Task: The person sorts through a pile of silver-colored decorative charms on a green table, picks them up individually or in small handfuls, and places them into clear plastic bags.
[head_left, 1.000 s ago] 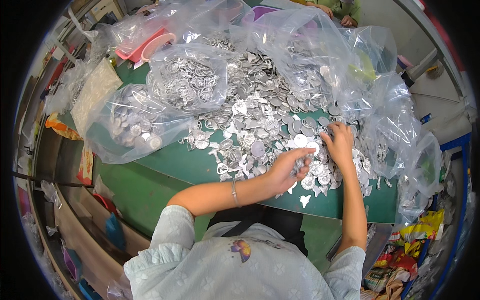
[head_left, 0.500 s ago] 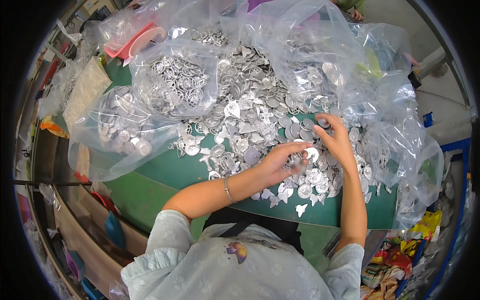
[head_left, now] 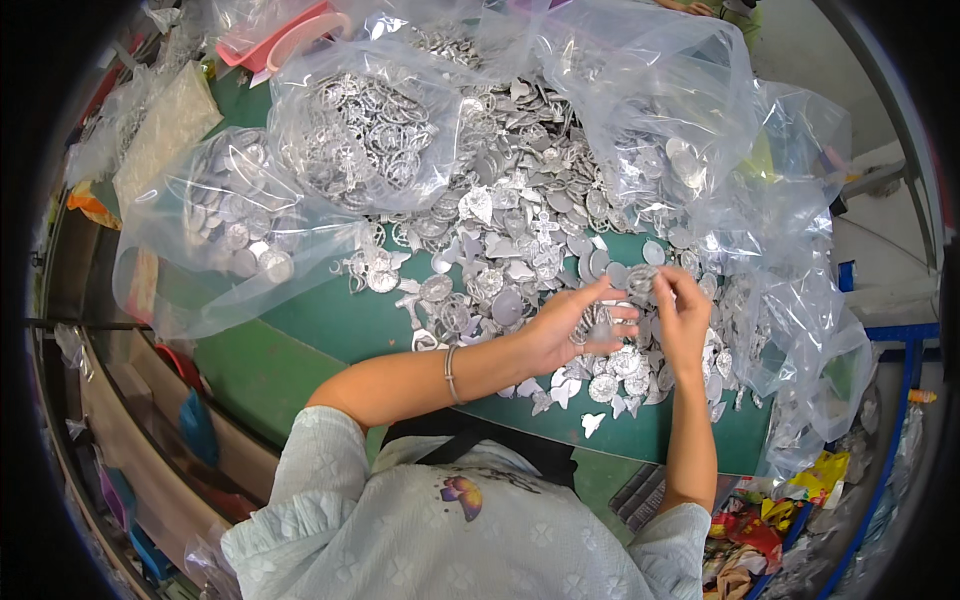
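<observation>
Silver metal pieces (head_left: 520, 230), flat and small, in round, heart, cross and butterfly shapes, lie in a loose heap on the green table (head_left: 330, 330). Heap spreads from under both hands outward and away from the person; loose scatter thins toward the near edge, so single pieces are easy to pick out there.

Left hand (head_left: 570, 330): palm half turned up, fingers curled, cupping a few pieces between thumb and fingertips. Cupped posture likely serves as a holding tray while items are compared. Thin bracelet (head_left: 450, 375) on that wrist.

Right hand (head_left: 680, 320): fingers bent, tips pinching one round piece (head_left: 642, 282) just above the left fingertips. The two hands are nearly touching, close over the heap; whether they share the same piece I cannot tell.

Placement notes:
- One butterfly-shaped piece (head_left: 592, 424) lies alone on bare green, nearer the person than both hands, apart from the heap.
- Clear plastic bags (head_left: 360, 140) with like pieces sit beyond and to the left of the left hand; mouths slack, contents appear grouped by shape, one bag (head_left: 230, 230) holding mostly round discs.
- More clear bags (head_left: 800, 300), crumpled and mostly slack, bunch to the right of the right hand and hang over the table edge.
- Pink tray (head_left: 285, 35) far beyond the left hand, partly under plastic.
</observation>
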`<action>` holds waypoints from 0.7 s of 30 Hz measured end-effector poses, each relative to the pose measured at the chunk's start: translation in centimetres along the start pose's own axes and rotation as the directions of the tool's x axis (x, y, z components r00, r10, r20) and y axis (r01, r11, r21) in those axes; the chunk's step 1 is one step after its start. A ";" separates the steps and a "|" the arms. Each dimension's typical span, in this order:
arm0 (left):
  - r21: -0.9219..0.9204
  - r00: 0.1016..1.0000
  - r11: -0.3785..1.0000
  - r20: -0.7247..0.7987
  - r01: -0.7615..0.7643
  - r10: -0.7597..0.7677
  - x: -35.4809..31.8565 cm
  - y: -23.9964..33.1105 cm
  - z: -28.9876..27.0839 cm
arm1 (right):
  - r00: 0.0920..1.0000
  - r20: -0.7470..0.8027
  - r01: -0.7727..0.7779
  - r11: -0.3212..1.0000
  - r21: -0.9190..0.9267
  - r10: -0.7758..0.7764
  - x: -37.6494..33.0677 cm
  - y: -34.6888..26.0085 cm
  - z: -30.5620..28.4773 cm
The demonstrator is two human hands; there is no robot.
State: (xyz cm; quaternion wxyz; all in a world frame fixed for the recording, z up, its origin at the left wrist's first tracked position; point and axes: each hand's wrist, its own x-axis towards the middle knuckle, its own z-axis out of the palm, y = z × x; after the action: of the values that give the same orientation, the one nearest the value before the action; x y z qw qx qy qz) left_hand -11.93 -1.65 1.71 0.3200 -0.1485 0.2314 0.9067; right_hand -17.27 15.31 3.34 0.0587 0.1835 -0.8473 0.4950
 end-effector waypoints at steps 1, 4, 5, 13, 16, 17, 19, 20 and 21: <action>-0.041 1.000 0.999 0.001 -0.011 0.011 0.0 -0.1 -0.2 | 0.980 0.093 0.185 0.980 -0.075 -0.178 -0.4 -1.6 0.3; -0.043 0.999 0.999 0.041 -0.030 0.032 0.4 -0.1 -0.6 | 0.937 0.161 0.330 0.937 -0.117 -0.310 -1.1 -3.5 0.3; 0.013 0.997 0.999 0.071 -0.037 0.036 0.3 -0.1 -0.5 | 0.966 0.091 0.246 0.968 -0.054 -0.241 -1.3 -3.2 -0.1; -0.032 0.996 0.998 0.072 -0.056 0.058 -0.3 0.1 -0.3 | 0.982 -0.050 -0.187 0.965 -0.184 0.181 -1.7 2.4 -5.2; -0.073 0.983 0.996 0.174 -0.053 0.065 -0.3 0.0 0.0 | 0.991 -0.135 -0.075 0.892 -0.445 0.016 0.5 5.5 -5.2; -0.071 0.983 0.996 0.173 -0.056 0.067 -0.3 0.2 0.0 | 0.985 -0.142 0.000 0.816 -0.578 -0.100 1.4 7.5 -4.9; -0.050 0.984 0.998 0.169 -0.040 0.048 0.3 -0.3 0.2 | 0.985 -0.127 0.000 0.729 -0.685 -0.119 2.5 10.9 -4.5; -0.034 0.989 0.998 0.136 -0.052 0.056 0.2 -0.3 -0.4 | 0.995 -0.100 -0.040 0.761 -0.647 -0.032 3.3 9.6 -2.7; -0.016 0.993 0.998 0.102 -0.061 0.062 0.2 -0.2 -0.7 | 0.998 -0.020 -0.062 0.808 -0.585 0.062 2.8 7.8 -2.3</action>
State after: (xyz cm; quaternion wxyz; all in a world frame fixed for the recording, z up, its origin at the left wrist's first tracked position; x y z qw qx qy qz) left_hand -11.87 -1.72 0.92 0.3024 -0.0964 0.2133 0.9240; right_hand -22.98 20.07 -1.07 0.0965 0.1288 -0.9640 0.2118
